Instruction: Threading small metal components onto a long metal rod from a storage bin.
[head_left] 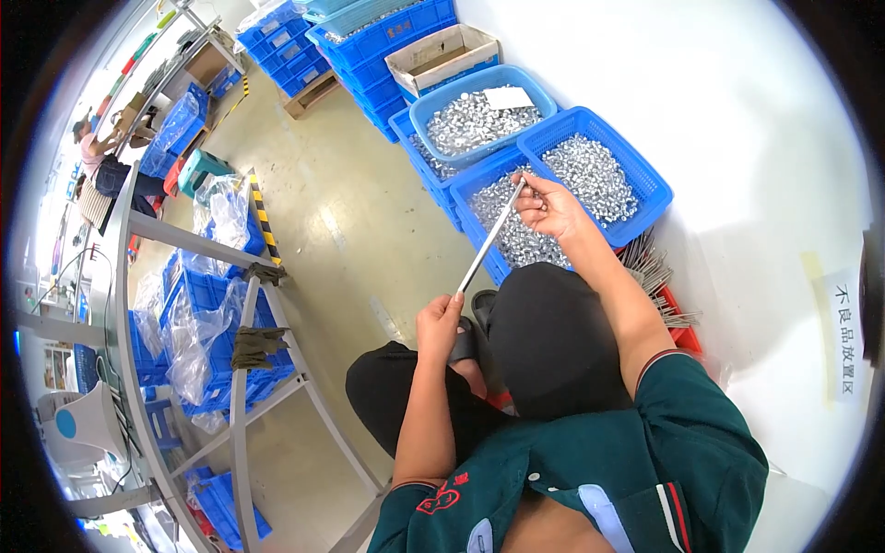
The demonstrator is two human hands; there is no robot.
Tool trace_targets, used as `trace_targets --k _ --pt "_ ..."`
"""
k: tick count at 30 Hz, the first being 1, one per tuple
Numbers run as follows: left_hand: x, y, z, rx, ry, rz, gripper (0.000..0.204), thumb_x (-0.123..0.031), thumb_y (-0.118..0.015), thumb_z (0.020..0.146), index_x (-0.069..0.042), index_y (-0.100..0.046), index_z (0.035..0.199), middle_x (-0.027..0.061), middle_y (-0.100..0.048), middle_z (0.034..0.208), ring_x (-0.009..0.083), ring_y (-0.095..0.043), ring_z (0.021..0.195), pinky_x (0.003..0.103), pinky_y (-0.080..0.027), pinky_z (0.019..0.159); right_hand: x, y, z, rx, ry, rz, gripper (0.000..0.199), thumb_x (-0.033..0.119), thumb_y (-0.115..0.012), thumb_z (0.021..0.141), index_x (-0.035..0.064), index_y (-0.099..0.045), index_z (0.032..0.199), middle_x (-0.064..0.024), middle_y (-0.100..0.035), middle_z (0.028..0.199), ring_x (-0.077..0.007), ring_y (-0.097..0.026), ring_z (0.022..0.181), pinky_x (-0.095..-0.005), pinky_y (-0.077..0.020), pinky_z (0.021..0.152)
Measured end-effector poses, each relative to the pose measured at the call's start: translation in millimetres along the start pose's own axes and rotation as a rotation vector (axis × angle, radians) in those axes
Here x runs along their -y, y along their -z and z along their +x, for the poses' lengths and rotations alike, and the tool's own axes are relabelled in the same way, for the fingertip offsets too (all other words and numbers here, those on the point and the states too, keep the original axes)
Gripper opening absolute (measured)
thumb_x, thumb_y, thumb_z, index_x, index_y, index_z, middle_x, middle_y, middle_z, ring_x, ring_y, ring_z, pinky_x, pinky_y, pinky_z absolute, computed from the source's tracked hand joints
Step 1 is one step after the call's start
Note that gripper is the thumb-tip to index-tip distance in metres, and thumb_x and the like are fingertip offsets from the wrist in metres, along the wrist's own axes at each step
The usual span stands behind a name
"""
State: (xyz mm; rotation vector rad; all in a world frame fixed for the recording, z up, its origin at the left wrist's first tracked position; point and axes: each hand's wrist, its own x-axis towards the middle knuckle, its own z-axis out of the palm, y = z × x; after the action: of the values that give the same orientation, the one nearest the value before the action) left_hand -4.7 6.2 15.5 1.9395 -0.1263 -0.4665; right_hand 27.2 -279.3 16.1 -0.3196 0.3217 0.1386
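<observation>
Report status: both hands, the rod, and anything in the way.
Left hand grips the metal rod at its lower end; right hand pinches its top. Rod slants over the blue basket of silvery parts. Nothing blocks it.

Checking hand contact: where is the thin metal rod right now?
Head view, centre: the metal rod slants between the left hand and right hand, above a blue basket of small metal parts.

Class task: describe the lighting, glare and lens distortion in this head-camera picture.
Head view: even, bright indoor light; the white wall nearly washes out; the small metal parts in the blue basket glint; fisheye bends the grey table frame; black corners ring the image; the thin metal rod stays sharp.
</observation>
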Motion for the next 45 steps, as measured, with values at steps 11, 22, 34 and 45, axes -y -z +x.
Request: trace_targets --k 11,22,34,45 --pt "12 -4 5 0.029 0.042 -0.139 0.036 -0.03 -0.057 0.084 -0.004 -0.05 0.06 -0.0042 -0.042 0.053 0.0048 -0.036 0.049 0.022 -0.028 0.045 -5 -14 2 0.035 0.12 -0.109 0.024 0.021 -0.053 0.087 -0.0007 -0.053 0.097 0.0013 -0.041 0.061 -0.0032 -0.031 0.045 -0.0163 -0.0249 0.037" --pt "14 -5 13 0.028 0.083 -0.188 0.037 -0.034 -0.055 0.084 -0.002 -0.055 0.067 -0.0012 -0.045 0.056 0.0064 -0.042 0.05 0.023 -0.038 0.041 -22 -15 -6 -0.032 -0.025 -0.64 0.02 0.02 -0.053 0.087 0.0033 -0.055 0.097 0.003 -0.043 0.063 -0.0012 -0.03 0.043 -0.0152 -0.021 0.036" --pt "3 -2 4 -0.025 0.016 -0.016 0.039 -0.032 -0.057 0.084 -0.002 -0.051 0.059 -0.0019 -0.042 0.051 0.0061 -0.038 0.048 0.025 -0.03 0.044 1 3 0 -0.167 0.076 -0.198 0.017 0.018 -0.052 0.087 0.0021 -0.051 0.093 -0.0017 -0.045 0.071 -0.0047 -0.034 0.05 -0.0152 -0.0246 0.036" --pt "-1 -1 1 -0.008 0.007 -0.012 0.039 -0.031 -0.058 0.083 -0.001 -0.05 0.06 -0.0028 -0.04 0.051 0.0063 -0.035 0.051 0.025 -0.029 0.045 8 12 -1 0.089 0.022 -0.019 0.014 0.016 -0.052 0.087 0.0041 -0.052 0.095 -0.0002 -0.044 0.065 -0.005 -0.033 0.046 -0.0166 -0.024 0.036"
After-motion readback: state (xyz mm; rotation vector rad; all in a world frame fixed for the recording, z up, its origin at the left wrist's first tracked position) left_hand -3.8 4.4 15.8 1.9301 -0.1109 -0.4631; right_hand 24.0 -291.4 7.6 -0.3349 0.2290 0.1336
